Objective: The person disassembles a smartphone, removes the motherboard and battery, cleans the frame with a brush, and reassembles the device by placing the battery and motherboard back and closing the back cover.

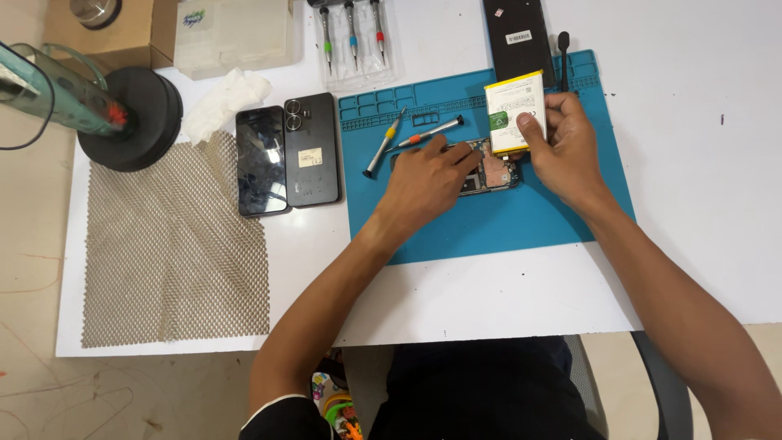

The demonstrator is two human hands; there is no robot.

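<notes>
Both hands meet over the opened phone (489,173) on the blue mat (489,220): left hand (428,181) closed, pressing its near-left end, right hand (562,143) gripping the white battery (513,106) tilted up from its far-right end.

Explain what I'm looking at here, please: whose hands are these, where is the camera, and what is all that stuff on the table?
There is no machine here: a person works with two bare hands, and the single picture comes from a camera on that person's head, looking down at a white table.

The left hand rests on an opened phone whose insides show. The right hand holds a white and yellow phone battery, tilted up over that phone. Both lie over a blue work mat.

On the mat are two small screwdrivers. Left of it lie a dark phone, a black phone back cover, a crumpled tissue and a metal mesh sheet. At the top sit a clear case of screwdrivers and another black phone panel.
</notes>
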